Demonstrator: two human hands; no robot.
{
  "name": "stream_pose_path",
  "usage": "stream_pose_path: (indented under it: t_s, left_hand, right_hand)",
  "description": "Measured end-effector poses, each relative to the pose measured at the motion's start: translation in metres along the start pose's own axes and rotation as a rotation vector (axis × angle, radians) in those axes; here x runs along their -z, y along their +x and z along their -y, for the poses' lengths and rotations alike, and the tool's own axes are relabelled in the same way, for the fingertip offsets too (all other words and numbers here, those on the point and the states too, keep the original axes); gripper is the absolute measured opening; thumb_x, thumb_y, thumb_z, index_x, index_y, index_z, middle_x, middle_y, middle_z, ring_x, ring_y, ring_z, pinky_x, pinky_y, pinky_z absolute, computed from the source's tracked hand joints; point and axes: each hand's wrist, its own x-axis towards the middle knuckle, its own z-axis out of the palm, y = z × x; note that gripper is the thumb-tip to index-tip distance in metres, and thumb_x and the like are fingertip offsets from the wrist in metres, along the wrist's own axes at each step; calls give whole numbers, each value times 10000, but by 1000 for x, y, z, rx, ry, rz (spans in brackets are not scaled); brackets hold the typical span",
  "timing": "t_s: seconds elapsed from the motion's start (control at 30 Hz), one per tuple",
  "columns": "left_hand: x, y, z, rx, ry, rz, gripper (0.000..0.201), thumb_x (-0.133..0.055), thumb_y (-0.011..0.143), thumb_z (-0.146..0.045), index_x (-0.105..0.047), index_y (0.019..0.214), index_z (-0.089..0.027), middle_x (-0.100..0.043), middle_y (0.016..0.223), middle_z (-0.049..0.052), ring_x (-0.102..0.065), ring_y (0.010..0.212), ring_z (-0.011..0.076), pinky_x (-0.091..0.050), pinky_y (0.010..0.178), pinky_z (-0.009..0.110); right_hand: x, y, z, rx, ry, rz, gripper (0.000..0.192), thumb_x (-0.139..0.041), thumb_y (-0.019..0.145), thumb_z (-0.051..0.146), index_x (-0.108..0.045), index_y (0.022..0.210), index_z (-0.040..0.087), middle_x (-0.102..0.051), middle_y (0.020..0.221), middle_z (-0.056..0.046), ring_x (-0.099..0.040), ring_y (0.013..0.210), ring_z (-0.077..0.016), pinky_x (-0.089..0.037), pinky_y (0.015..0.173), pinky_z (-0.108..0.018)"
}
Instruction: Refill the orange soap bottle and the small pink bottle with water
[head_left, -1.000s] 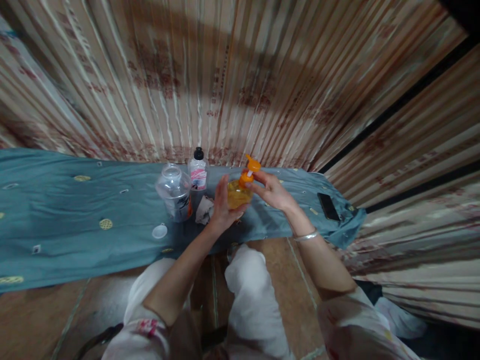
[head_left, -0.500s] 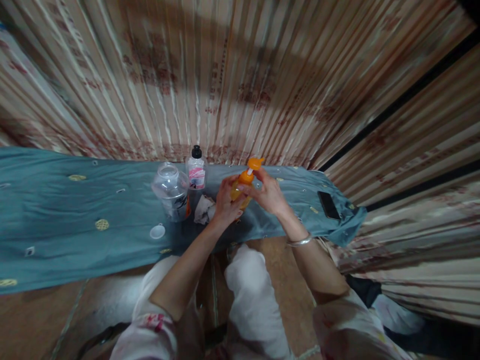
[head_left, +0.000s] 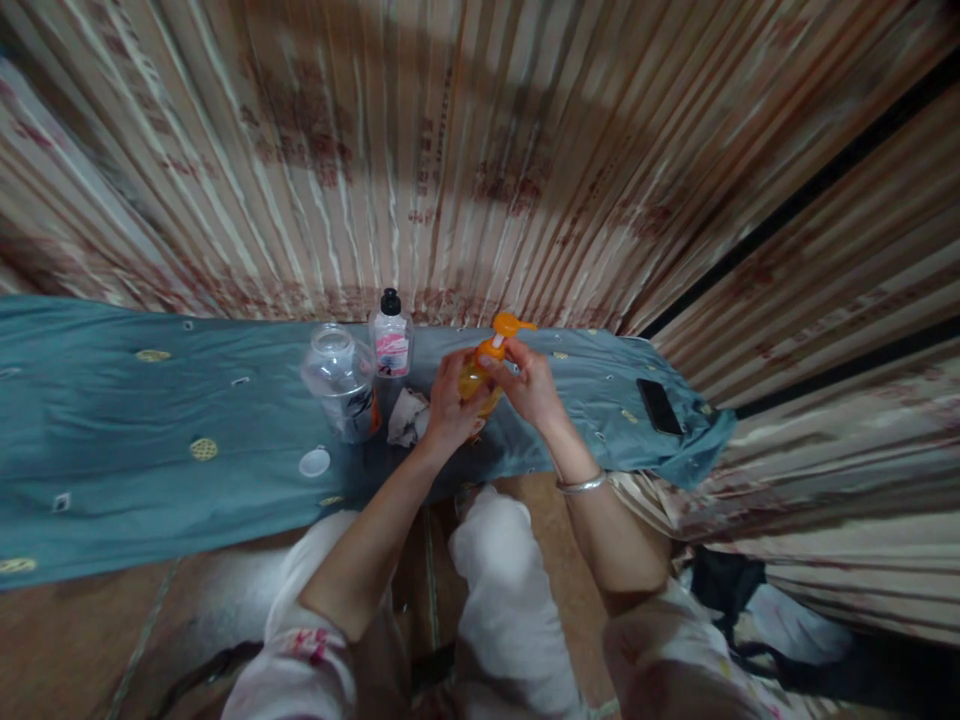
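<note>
A pump bottle of yellow liquid with an orange pump top leans between my hands above the cloth. My left hand wraps round its body. Fingers of my right hand close on the orange collar below the pump head, whose spout points right. Just left of my left hand lies a crumpled whitish cloth or wrapper. Behind it stands a clear bottle with a black cap and pink label. A large clear plastic jar, its mouth uncovered, stands further left, with a round white lid in front.
A blue-green patterned cloth covers the long surface. A black phone lies near its right end. Pleated curtains hang close behind and to the right. My knees are below the front edge, over a tiled floor.
The pump head has turned, so its spout points more squarely to the right. My right hand and forearm have shifted slightly left. My left hand keeps its hold.
</note>
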Motion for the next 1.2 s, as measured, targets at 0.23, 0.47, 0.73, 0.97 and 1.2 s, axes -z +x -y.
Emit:
stream_pose_path:
  t_s: [0.23, 0.47, 0.73, 0.97, 1.2]
  left_hand:
    - [0, -1, 0, -7, -6, -6, 363, -682, 869, -305, -581, 1207, -221, -650, 1166, 78, -642, 1110, 224, -538, 982, 409]
    - [-1, -3, 3, -26, 30, 6, 360, -658, 893, -322, -561, 1229, -236, -632, 1183, 79, -632, 1127, 240, -536, 999, 427]
    - [-1, -1, 5, -68, 56, 3, 405, -666, 855, -296, -538, 1235, -239, -644, 1192, 78, -636, 1133, 243, -533, 1006, 441]
    - [-2, 6, -4, -52, 110, -15, 491, -642, 809, -240, -512, 1280, -199, -650, 1250, 109, -630, 1171, 256, -505, 1036, 435]
    - [-2, 11, -7, -60, 158, 26, 388, -588, 833, -228, -537, 1218, -220, -693, 1149, 74, -652, 1085, 236, -529, 957, 387]
  right_hand:
    - [1, -4, 8, 26, -244, -7, 373, -569, 930, 571, -650, 944, 207, -693, 967, -69, -640, 913, -218, -503, 867, -351]
    - [13, 6, 20, 86, -416, 107, 332, -588, 928, 542, -664, 925, 218, -683, 1007, -100, -642, 1019, -258, -493, 952, -382]
    - [10, 2, 19, 59, -467, 25, 344, -639, 899, 555, -708, 967, 224, -723, 1068, -118, -638, 1148, -293, -480, 1028, -440]
    - [-8, -7, 19, -3, -470, -178, 298, -705, 850, 515, -705, 909, 223, -738, 1050, -139, -610, 1231, -328, -457, 1053, -475]
    - [-3, -4, 26, -159, -420, -145, 346, -737, 780, 563, -669, 807, 226, -722, 846, -47, -676, 806, -235, -527, 805, -370]
